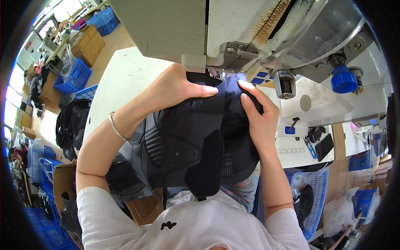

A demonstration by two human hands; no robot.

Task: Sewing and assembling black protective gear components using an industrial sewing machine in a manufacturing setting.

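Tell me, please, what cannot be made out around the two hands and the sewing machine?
In the head view:
1. Left hand: the fingers other than the thumb are hidden, by the hand itself or the black piece; I cannot tell which.
2. Right hand: the fingers beyond thumb and forefinger are hidden behind it.
3. Sewing machine: its top is cut off by the upper edge.

Bright left windows [14, 96], fisheye bending, dark corners
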